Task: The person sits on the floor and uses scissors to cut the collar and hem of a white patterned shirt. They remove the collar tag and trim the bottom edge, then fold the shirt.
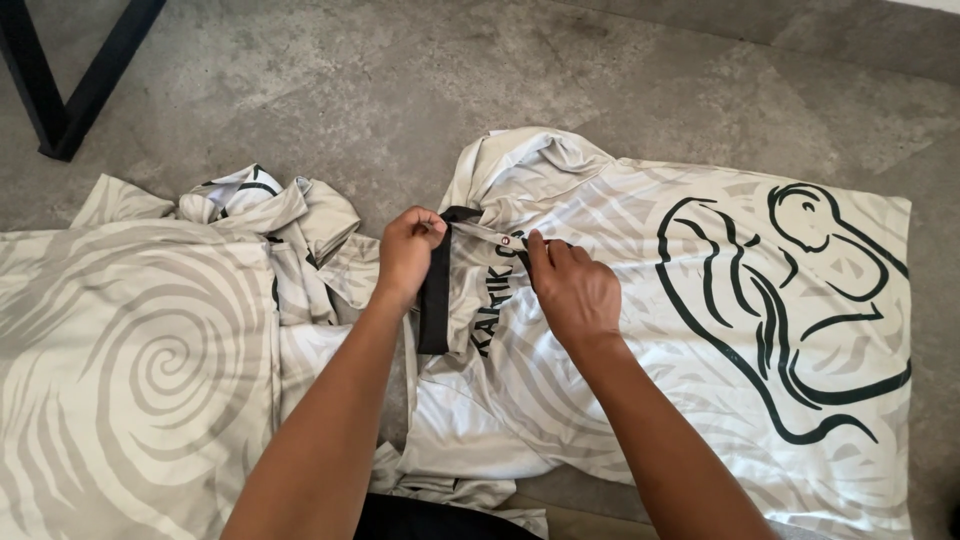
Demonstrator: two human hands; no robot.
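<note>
Both grips pinched the black collar [437,290] of the pale printed shirt [640,330] spread on the floor [400,90]: left hand [408,250], right hand [572,290]; thin, limp, probably slippery fabric, best taken by that firmer collar

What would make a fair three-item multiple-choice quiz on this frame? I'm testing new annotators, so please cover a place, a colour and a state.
1. Where does the printed shirt lie?
A. on a grey floor
B. on a hanger
C. in a basket

2. What colour is the collar band?
A. red
B. black
C. yellow

3. What is the left hand doing?
A. resting flat and open
B. gripping the collar
C. hanging clear of the cloth

Key: 1 A, the shirt is spread on the floor, beside a second pale swirl-patterned garment. 2 B, the band shows black against the pale cloth. 3 B, its fingers are curled shut on the collar's end, while the right hand pinches the neckline near a small red-and-white button.
</note>
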